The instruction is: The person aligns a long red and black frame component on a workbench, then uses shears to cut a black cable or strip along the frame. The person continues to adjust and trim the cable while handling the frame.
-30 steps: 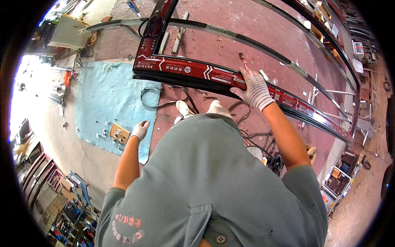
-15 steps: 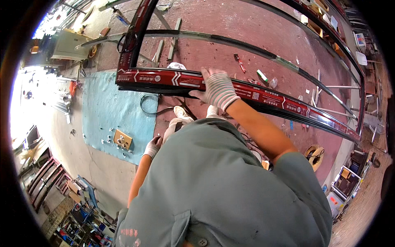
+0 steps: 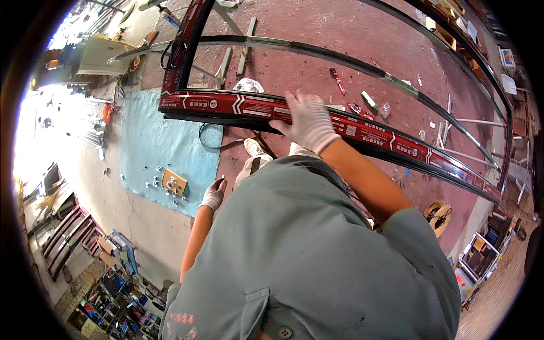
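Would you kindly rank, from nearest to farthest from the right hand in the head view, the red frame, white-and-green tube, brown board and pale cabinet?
1. Red frame: under the right hand.
2. White-and-green tube: on the floor, to the right.
3. Brown board: on the blue mat, left.
4. Pale cabinet: far upper left.

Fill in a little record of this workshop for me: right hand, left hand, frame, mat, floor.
Right hand: gloved, spread across the red-and-black frame's near rail; firmness unclear
Left hand: gloved, lowered near the blue mat's edge; contents unclear
Frame: rectangular; near rail mostly red, white markings
Mat: carries a brown board
Floor: dark red around a red-handled tool
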### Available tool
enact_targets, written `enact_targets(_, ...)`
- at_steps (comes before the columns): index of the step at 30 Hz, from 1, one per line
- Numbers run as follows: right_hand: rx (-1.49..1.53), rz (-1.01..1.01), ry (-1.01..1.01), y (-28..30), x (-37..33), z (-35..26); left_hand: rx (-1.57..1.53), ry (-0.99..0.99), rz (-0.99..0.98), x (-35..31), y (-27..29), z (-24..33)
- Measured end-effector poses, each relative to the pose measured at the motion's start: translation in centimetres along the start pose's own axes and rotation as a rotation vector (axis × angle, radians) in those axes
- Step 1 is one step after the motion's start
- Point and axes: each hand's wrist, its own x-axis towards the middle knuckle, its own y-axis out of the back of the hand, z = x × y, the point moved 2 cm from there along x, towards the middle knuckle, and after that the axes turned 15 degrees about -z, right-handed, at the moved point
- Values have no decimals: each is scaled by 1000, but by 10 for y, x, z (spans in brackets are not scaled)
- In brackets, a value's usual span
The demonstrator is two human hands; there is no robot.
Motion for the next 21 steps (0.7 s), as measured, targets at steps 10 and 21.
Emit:
enact_targets(10,-71,-71,-59,3,-45,58,-70,48,-26,-6,-10,-20)
enact_targets(21,-82,-2,-101,3,-7,1,96,23,-20,1,7,22)
